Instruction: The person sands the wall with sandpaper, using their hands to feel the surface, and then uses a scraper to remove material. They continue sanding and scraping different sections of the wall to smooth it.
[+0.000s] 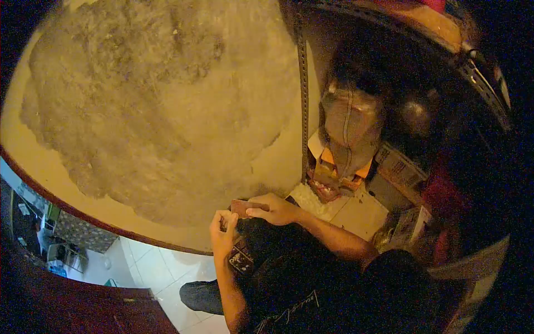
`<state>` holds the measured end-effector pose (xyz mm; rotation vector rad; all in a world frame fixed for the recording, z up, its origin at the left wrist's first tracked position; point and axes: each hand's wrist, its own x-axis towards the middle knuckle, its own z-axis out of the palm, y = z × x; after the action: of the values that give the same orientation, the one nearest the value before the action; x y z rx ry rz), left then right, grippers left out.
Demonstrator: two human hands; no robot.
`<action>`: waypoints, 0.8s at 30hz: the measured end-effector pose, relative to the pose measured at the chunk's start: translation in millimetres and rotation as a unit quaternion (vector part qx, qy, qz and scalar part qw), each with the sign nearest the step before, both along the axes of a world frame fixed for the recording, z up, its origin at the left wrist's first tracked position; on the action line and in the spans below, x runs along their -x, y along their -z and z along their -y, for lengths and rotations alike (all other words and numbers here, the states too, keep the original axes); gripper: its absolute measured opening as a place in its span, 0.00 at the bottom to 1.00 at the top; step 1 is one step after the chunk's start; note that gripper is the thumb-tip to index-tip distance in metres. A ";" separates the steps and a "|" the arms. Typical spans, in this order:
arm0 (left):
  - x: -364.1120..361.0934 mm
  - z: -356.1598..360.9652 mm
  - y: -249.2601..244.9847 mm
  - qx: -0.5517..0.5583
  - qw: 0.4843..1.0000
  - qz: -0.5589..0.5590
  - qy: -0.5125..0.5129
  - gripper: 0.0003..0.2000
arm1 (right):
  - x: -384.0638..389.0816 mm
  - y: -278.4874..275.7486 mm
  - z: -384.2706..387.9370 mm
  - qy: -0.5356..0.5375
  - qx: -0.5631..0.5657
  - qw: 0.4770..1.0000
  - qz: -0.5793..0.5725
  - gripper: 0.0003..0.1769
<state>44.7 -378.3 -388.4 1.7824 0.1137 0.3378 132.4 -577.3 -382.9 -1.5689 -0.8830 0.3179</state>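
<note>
My right hand (275, 209) grips a small flat brown card-like object (240, 207) by its right end, fingers pinched along the top. My left hand (223, 229) is curled just left of and below it, fingertips touching or nearly touching the brown object's lower left edge. Both hands are held in front of my chest, close to a peeling plaster wall (156, 111). Under the hands a dark patterned item (242, 259) lies against my dark clothing.
A perforated metal upright (303, 94) of a shelf rack runs down at the right of the wall. A wrapped bundle (350, 131) and cardboard boxes (397, 167) sit on the rack. White floor tiles (150, 267) lie below, with a dark wooden edge (72, 211) at the left.
</note>
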 end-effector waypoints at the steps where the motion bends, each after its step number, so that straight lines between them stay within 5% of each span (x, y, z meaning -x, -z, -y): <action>1: -0.7 2.1 -2.4 0.009 1.000 -0.019 -0.009 0.09 | -1.4 -0.3 2.2 0.002 0.020 0.999 0.028 0.18; 5: -7.1 -4.1 6.3 -0.098 0.994 0.047 -0.008 0.08 | -9.8 13.4 5.2 -0.022 0.027 0.999 0.024 0.19; 16: -14.3 -7.5 10.9 0.050 0.998 -0.012 -0.046 0.07 | -32.0 28.0 2.9 -0.111 0.110 0.982 -0.104 0.25; 24: -42.8 5.0 33.6 0.021 0.996 -0.089 -0.011 0.04 | -52.6 103.1 -14.8 -0.165 -0.002 0.982 -0.095 0.29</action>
<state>87.5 -383.3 -422.0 1.7686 0.2651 0.1904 185.0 -562.5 -486.0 -1.3606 -0.9905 0.6908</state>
